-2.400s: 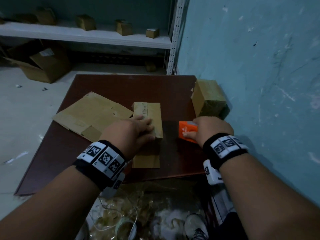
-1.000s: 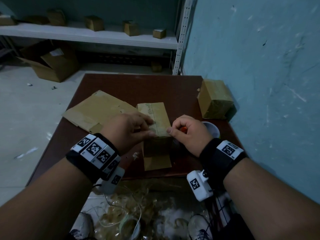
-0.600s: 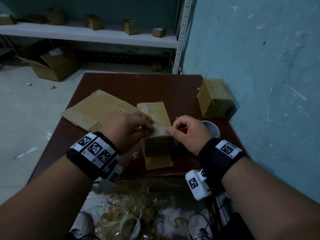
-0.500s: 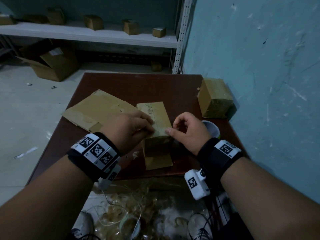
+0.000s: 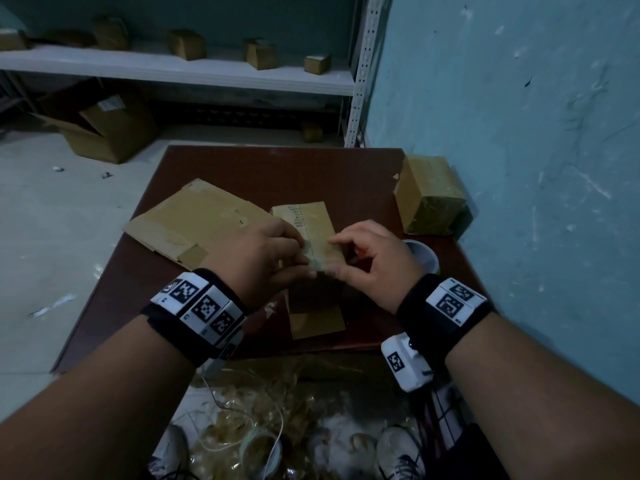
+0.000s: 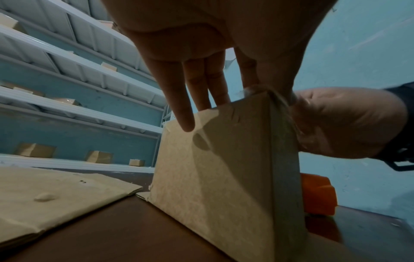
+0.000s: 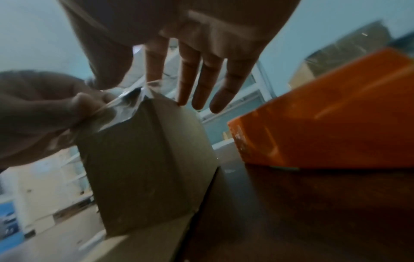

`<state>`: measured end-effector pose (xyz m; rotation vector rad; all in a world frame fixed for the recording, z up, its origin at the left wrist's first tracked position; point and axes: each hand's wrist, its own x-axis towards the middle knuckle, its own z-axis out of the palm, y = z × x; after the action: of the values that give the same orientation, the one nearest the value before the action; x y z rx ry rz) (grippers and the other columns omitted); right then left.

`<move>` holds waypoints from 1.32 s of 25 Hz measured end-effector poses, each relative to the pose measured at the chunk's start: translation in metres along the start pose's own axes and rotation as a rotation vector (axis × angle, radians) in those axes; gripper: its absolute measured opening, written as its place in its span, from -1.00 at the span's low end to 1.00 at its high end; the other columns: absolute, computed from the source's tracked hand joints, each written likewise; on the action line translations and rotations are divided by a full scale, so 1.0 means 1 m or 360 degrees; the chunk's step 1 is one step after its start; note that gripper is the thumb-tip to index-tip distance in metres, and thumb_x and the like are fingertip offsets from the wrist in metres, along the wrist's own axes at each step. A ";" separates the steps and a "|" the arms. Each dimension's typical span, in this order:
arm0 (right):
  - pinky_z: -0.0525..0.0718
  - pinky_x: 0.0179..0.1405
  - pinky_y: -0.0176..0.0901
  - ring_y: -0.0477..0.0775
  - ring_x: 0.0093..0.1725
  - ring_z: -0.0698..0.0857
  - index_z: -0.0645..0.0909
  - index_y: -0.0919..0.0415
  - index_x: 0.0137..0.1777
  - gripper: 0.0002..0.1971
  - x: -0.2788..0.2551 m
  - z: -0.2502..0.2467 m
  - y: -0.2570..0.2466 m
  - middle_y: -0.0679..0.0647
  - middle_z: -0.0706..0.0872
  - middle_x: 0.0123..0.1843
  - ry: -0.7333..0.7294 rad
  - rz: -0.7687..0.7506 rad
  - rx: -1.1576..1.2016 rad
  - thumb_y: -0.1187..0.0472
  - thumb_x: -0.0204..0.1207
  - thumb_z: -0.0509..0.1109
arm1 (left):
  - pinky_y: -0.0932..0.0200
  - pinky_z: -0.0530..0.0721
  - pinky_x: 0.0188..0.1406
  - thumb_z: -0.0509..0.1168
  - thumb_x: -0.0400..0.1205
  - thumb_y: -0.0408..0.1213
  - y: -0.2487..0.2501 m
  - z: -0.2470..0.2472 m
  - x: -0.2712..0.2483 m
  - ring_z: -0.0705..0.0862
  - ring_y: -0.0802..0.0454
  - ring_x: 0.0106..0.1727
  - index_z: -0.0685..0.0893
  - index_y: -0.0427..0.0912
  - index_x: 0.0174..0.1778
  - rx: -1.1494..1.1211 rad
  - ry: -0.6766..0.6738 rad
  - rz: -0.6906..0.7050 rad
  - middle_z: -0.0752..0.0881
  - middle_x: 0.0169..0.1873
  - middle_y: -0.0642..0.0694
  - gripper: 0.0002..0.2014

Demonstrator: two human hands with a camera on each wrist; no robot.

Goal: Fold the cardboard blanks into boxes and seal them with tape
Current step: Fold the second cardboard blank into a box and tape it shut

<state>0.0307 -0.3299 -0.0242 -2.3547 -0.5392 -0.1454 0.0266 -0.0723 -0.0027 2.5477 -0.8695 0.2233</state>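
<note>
A small brown cardboard box [image 5: 313,223] stands on the dark table [image 5: 277,174], a loose flap lying flat toward me. A strip of clear tape [image 5: 313,254] is draped over its near top edge. My left hand [image 5: 299,252] pinches the tape's left end, its other fingers straight on the box top [image 6: 224,159]. The right hand [image 5: 334,252] pinches the tape [image 7: 127,104] with thumb and forefinger, the remaining fingers hanging straight. An orange tape dispenser [image 7: 325,109] lies on the table just right of the box, mostly hidden under the right hand in the head view.
Flat cardboard blanks [image 5: 194,223] lie left of the box. A taped box [image 5: 429,199] sits by the blue wall, a white round object [image 5: 420,254] in front of it. Shelves [image 5: 207,67] with small boxes stand behind; tape scraps [image 5: 259,410] litter the floor.
The right hand left the orange dispenser and came to the box. Both hands have closed in over the near top edge, and the tape strip now stretches between them.
</note>
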 end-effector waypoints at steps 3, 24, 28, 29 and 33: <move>0.67 0.26 -0.07 -0.09 0.28 0.60 0.78 -0.12 0.35 -0.56 0.000 0.003 0.003 -0.21 0.59 0.29 0.0004 -0.0130 -0.0150 -0.25 0.53 0.48 | 0.08 0.73 -0.09 0.33 0.60 0.18 -0.003 0.003 -0.001 0.73 0.06 0.03 0.84 -0.01 -0.10 0.0036 0.0040 0.0073 0.74 0.19 0.00 -0.66; 0.70 0.30 -0.13 -0.10 0.31 0.59 0.75 -0.06 0.44 -0.44 -0.003 0.001 0.009 -0.07 0.59 0.37 -0.0070 -0.0238 -0.0241 -0.08 0.43 0.69 | -0.21 0.78 0.25 0.63 0.46 -0.03 -0.020 0.017 -0.011 0.64 -0.04 0.50 0.78 -0.02 0.25 -0.0110 0.0015 0.0155 0.63 0.46 0.03 -0.56; 0.75 0.20 -0.16 -0.17 0.19 0.72 0.64 -0.14 0.52 -0.27 -0.004 -0.009 0.005 -0.16 0.70 0.28 -0.0174 0.0174 0.0248 -0.08 0.31 0.75 | -0.07 0.74 0.37 0.66 0.40 0.06 -0.016 0.012 -0.014 0.59 0.12 0.52 0.78 -0.04 0.30 -0.0411 0.0121 0.0038 0.59 0.50 0.10 -0.43; 0.81 0.15 -0.10 -0.10 0.12 0.79 0.67 -0.09 0.47 -0.30 -0.004 -0.010 0.005 -0.10 0.78 0.20 -0.0162 0.0276 0.0503 0.00 0.29 0.77 | -0.03 0.76 0.34 0.65 0.40 0.06 -0.015 0.009 -0.014 0.61 0.14 0.49 0.80 -0.06 0.28 -0.0478 0.0152 0.0016 0.61 0.49 0.10 -0.45; 0.84 0.19 0.16 0.20 0.02 0.86 0.78 0.08 0.09 -0.57 -0.001 -0.009 0.014 0.10 0.88 -0.05 -0.0091 0.0387 0.0870 0.06 0.19 0.72 | -0.06 0.77 0.34 0.59 0.45 0.00 -0.016 0.006 -0.014 0.66 0.19 0.45 0.86 -0.02 0.13 -0.0509 0.0149 0.0047 0.72 0.38 0.13 -0.64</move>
<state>0.0360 -0.3451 -0.0264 -1.8700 -0.2693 0.1643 0.0252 -0.0559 -0.0179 2.2121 -0.8344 0.1938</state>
